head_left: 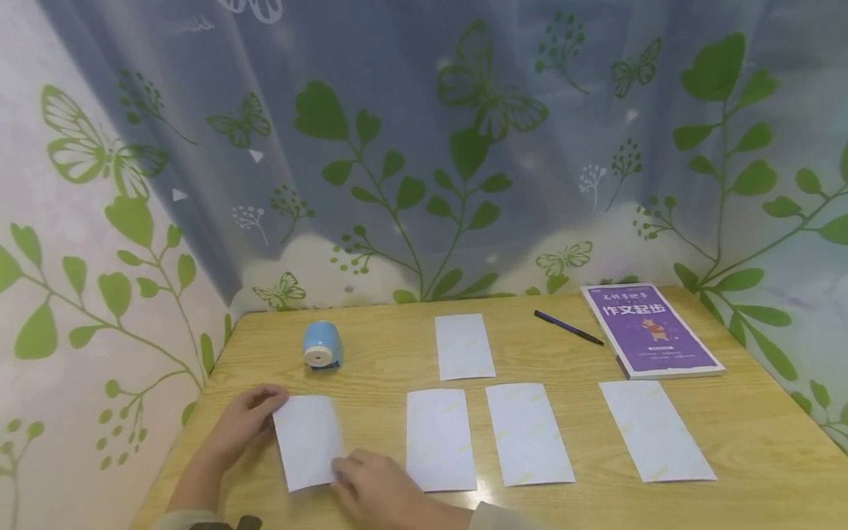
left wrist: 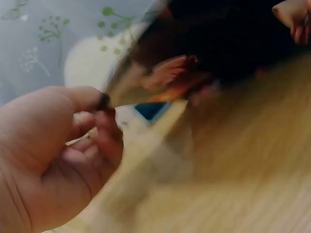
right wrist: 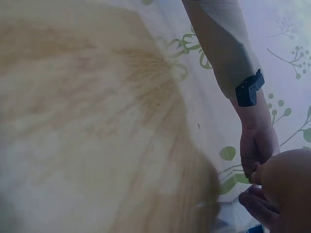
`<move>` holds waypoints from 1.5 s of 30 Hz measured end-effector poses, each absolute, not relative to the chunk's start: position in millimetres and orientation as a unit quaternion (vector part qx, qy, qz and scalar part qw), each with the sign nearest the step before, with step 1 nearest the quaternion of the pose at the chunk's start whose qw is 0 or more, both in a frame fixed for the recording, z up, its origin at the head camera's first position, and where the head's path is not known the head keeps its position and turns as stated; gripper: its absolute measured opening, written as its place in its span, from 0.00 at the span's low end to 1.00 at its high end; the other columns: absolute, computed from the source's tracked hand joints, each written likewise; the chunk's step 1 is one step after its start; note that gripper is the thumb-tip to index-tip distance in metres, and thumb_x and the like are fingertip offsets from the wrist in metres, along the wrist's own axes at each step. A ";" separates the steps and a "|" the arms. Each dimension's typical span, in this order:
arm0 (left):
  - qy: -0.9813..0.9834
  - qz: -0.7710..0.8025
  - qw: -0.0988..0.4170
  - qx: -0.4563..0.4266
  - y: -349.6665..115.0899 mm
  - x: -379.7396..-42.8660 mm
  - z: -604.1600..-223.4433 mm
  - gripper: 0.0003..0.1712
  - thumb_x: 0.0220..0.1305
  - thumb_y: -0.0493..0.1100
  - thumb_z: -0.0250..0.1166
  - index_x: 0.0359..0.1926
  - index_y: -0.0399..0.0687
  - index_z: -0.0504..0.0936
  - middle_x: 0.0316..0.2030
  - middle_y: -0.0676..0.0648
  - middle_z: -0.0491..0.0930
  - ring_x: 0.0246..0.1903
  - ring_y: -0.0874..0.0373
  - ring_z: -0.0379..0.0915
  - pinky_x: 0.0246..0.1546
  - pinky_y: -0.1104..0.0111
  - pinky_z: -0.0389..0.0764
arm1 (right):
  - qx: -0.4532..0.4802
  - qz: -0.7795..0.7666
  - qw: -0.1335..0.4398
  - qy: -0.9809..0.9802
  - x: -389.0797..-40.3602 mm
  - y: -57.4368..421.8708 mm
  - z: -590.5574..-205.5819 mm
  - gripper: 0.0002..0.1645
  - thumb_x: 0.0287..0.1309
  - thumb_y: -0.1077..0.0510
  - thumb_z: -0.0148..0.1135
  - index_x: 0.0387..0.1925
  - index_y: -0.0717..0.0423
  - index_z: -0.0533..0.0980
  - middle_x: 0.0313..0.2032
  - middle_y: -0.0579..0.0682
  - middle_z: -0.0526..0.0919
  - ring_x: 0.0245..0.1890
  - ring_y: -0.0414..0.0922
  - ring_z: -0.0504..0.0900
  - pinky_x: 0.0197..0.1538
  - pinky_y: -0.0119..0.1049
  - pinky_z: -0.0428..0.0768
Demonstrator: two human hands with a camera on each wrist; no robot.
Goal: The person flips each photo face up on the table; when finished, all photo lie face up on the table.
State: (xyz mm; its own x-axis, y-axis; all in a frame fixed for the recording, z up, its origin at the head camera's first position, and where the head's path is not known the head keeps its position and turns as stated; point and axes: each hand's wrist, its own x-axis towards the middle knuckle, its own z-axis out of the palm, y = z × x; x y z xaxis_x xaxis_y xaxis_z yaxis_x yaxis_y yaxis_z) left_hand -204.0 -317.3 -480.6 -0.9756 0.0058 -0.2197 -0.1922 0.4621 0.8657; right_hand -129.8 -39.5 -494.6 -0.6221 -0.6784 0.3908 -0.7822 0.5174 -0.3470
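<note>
My left hand (head_left: 245, 423) pinches the upper left corner of a photo (head_left: 308, 442) between thumb and fingers. Its white back faces up in the head view. From the left wrist, its dark, glossy picture side (left wrist: 218, 43) shows, tilted above the table and blurred. At the lower right edge of the same photo, my right hand (head_left: 380, 486) grips with curled fingers. Several similar white sheets with faint yellow marks lie flat to the right, including the nearest sheet (head_left: 440, 442), a middle sheet (head_left: 530, 434) and a back sheet (head_left: 464, 346).
Behind the held photo stands a light-blue rounded device (head_left: 321, 344), perhaps a sharpener. A dark pen (head_left: 568, 327) lies beside a purple book (head_left: 652, 331) at the back right. Another white sheet (head_left: 656, 430) is at the far right. A patterned curtain (head_left: 397, 184) borders the wooden table (head_left: 384, 338).
</note>
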 end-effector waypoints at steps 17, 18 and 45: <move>0.847 0.528 0.065 -0.006 -286.9 -225.0 -469.0 0.25 0.69 0.56 0.63 0.47 0.36 0.84 0.32 0.49 0.83 0.31 0.58 0.79 0.36 0.67 0.83 | 0.314 0.451 -0.042 -0.835 -137.9 -39.3 -482.7 0.36 0.61 0.56 0.69 0.69 0.49 0.67 0.33 0.44 0.88 0.30 0.26 0.81 0.33 0.20 0.78; 0.851 0.521 0.067 -0.001 -283.5 -228.0 -471.2 0.25 0.69 0.56 0.64 0.46 0.37 0.84 0.31 0.48 0.83 0.30 0.58 0.79 0.33 0.66 0.82 | 0.315 0.435 -0.028 -0.843 -138.7 -37.4 -484.0 0.36 0.60 0.56 0.70 0.68 0.48 0.68 0.34 0.44 0.89 0.31 0.27 0.82 0.34 0.21 0.78; 0.893 0.442 0.042 0.066 -245.5 -234.1 -504.3 0.11 0.58 0.43 0.74 0.40 0.43 0.89 0.22 0.49 0.82 0.13 0.64 0.69 0.14 0.71 0.72 | 0.316 0.321 -0.046 -0.892 -137.1 -48.7 -491.5 0.08 0.56 0.53 0.72 0.34 0.52 0.89 0.21 0.35 0.84 0.21 0.25 0.72 0.26 0.17 0.70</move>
State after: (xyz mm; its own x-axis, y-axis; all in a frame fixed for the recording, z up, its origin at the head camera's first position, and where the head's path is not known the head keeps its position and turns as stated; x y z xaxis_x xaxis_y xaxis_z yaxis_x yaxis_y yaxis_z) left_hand -234.1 -245.5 -504.3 -0.9878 0.1552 -0.0164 0.0810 0.5998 0.7960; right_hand -137.1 -48.7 -491.5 -0.7962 -0.5928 0.1208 -0.5339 0.5944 -0.6014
